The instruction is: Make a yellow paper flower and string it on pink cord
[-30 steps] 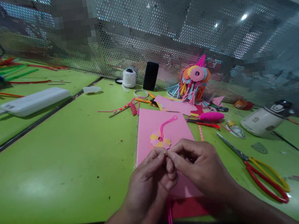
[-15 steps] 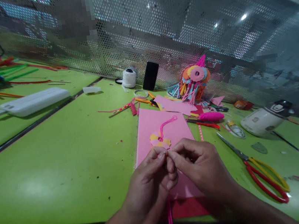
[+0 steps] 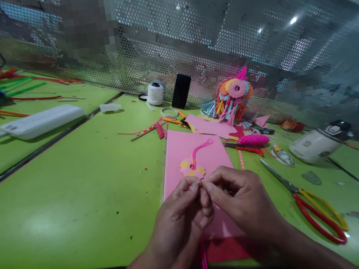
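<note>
My left hand [image 3: 184,210] and my right hand [image 3: 237,193] meet above a pink sheet [image 3: 178,141], thumbs and forefingers pinched together. A bright pink cord [image 3: 204,268] hangs down from beneath my left hand past the table's front edge; its upper part is hidden by the fingers. What the tips of my right hand pinch is too small to make out. Just beyond the fingertips, a yellow-and-pink paper flower [image 3: 199,172] lies on the sheet, with a looped pink cord [image 3: 197,148] running from its centre.
Scissors [image 3: 297,191] with red and yellow handles lie at the right, near a white pot-like container [image 3: 312,146]. Behind stand a tasselled paper ornament [image 3: 235,88], a phone [image 3: 181,90] and a spool of white thread [image 3: 155,94]. A white power bank [image 3: 43,122] lies at left.
</note>
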Tool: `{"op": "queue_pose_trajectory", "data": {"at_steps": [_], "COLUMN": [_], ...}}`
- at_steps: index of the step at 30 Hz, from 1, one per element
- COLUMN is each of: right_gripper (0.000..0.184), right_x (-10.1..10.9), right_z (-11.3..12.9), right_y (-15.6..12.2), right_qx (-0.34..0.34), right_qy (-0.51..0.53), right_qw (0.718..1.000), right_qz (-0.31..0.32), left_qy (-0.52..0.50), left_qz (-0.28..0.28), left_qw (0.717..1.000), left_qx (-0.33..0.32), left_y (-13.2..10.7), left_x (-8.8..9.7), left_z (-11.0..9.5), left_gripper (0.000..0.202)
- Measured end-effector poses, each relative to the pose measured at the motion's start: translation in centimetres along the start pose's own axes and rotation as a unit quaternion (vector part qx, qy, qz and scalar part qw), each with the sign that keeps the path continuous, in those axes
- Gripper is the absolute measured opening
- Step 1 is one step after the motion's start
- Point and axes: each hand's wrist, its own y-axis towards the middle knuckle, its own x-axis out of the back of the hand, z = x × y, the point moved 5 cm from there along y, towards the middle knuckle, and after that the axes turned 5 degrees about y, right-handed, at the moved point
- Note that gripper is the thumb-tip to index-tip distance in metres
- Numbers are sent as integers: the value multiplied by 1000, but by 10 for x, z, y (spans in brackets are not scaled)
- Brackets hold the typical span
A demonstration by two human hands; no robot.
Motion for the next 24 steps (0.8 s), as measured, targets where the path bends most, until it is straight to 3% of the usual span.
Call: {"op": "queue_pose_trajectory", "data": {"at_steps": [11, 24], "right_gripper": [17, 15], "right_x": [1, 2], "right_z": [-1, 3], "right_y": [1, 0], "right_qx": [12, 17], "right_qy": [-21, -17], "right_qw": [1000, 1000], "right_qz": [-5, -4], "left_qy": [16, 67], "left_qz": [-3, -52], "left_qw": [1000, 996], "left_qx": [-9, -27], "left_y": [-2, -3], "left_x": [-1, 0], "left_z": [0, -1], "left_gripper": [15, 8]}}
